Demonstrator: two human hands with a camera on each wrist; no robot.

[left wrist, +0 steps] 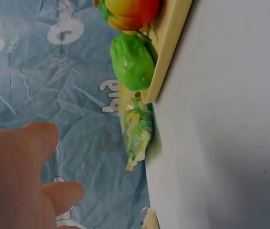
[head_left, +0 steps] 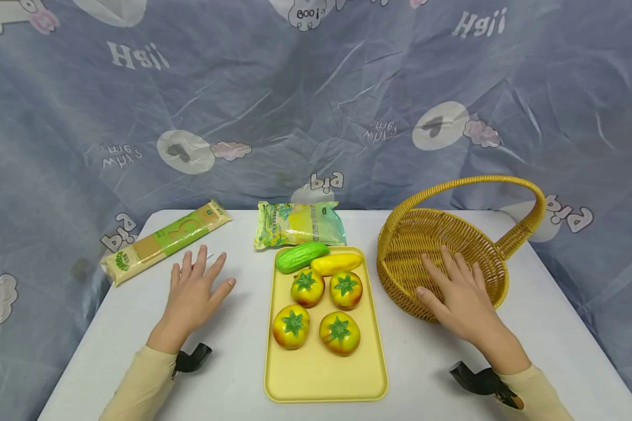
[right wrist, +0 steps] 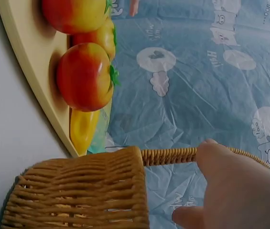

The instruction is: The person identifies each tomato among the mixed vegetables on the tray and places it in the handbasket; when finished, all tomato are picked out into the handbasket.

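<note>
My left hand (head_left: 192, 295), fingers spread and holding nothing, is over the table between a long packet of noodles (head_left: 165, 241) and the yellow tray (head_left: 323, 380). In the head view my right hand (head_left: 463, 301) overlaps the near side of a wicker basket (head_left: 439, 234), its fingers spread and nothing in them. The right wrist view has the basket's woven side (right wrist: 82, 191) just below that hand. On the tray lie several red-and-yellow toy tomatoes (head_left: 339, 333), a green bumpy cucumber-like vegetable (head_left: 301, 257) and a smooth yellow one (head_left: 337, 264).
A green-and-yellow plastic packet (head_left: 300, 225) lies behind the tray, against its far edge. The basket's tall handle (head_left: 469, 181) arches up at the right. A blue-grey printed curtain (head_left: 316, 105) hangs behind the white table (head_left: 232, 374).
</note>
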